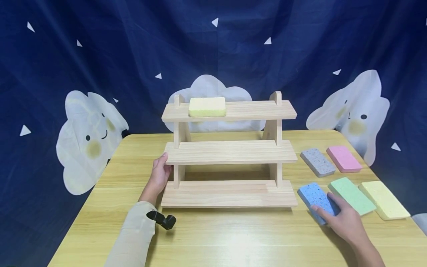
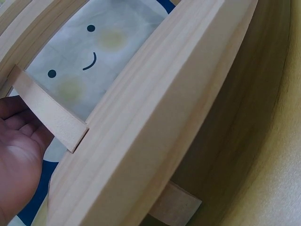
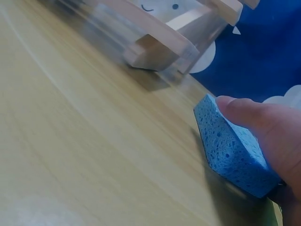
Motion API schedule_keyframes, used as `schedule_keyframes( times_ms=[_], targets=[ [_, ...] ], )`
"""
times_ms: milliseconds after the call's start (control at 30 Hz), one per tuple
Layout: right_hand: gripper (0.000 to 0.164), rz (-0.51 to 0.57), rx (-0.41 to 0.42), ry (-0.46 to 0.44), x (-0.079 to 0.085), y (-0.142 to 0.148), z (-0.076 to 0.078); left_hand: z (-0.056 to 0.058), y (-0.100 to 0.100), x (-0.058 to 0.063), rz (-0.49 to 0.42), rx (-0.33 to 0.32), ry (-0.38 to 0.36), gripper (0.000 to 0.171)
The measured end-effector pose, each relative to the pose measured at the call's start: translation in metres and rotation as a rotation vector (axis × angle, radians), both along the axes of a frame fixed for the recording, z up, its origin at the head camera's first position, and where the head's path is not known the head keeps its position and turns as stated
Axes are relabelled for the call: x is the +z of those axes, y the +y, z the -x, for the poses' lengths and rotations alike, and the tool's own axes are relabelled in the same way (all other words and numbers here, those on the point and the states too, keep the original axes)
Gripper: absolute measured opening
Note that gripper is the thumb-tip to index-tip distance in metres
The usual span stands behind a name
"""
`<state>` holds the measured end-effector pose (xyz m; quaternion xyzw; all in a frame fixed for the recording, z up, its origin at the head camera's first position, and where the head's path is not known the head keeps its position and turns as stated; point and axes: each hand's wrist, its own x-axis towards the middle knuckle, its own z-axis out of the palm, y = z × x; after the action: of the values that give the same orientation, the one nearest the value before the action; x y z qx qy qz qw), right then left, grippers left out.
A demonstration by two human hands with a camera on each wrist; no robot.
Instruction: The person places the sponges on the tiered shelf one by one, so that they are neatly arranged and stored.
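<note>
A three-tier wooden display rack [image 1: 230, 152] stands on the table, a pale yellow sponge [image 1: 207, 107] lying on the left part of its top shelf. My left hand [image 1: 160, 174] holds the rack by its left side at the middle shelf; in the left wrist view the fingers of that hand [image 2: 21, 155] go behind an upright [image 2: 51, 110], so their tips are hidden. At the right of the rack, my right hand [image 1: 345, 218] grips a blue sponge [image 1: 315, 200] between thumb and fingers. The right wrist view shows this blue sponge [image 3: 230, 146] tilted, with a shadow beneath it.
Right of the rack lie a grey sponge [image 1: 318, 162], a pink sponge [image 1: 344, 158], a green sponge [image 1: 352, 195] and another yellow sponge [image 1: 384, 200]. A dark blue curtain [image 1: 140, 48] with clouds hangs behind the wooden table [image 1: 233, 241]. A black device [image 1: 163, 219] is on the left sleeve.
</note>
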<state>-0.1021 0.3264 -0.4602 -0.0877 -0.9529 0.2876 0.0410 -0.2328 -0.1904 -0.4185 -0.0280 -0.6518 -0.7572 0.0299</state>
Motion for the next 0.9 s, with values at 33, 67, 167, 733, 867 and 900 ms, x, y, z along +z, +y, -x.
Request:
schedule_keyframes(
  times_ms=[33,67,167,733,867,900],
  targets=[
    [0.086,-0.006,0.005,0.012,-0.0003,-0.0008,-0.0004,-0.0003,-0.0001,0.0001,0.005,-0.001,0.0,0.054],
    [0.086,-0.012,0.011,0.024,-0.0007,-0.0013,-0.0006,-0.0005,-0.0003,0.0002,0.007,-0.002,0.0,0.054],
    [0.085,-0.032,0.024,0.069,-0.0014,-0.0037,-0.0018,-0.0007,-0.0003,0.0007,0.003,-0.005,0.002,0.054],
    [0.079,-0.044,0.068,0.069,0.0022,-0.0039,0.0011,-0.0005,-0.0023,-0.0001,-0.006,-0.021,-0.017,0.053],
    [0.079,-0.032,0.077,0.055,0.0063,-0.0001,0.0008,0.0001,-0.0025,-0.0002,-0.01,-0.03,-0.016,0.054],
    [0.079,-0.028,0.079,0.05,0.0077,0.0013,0.0009,0.0001,-0.0026,-0.0002,-0.006,-0.033,-0.013,0.054]
  ],
)
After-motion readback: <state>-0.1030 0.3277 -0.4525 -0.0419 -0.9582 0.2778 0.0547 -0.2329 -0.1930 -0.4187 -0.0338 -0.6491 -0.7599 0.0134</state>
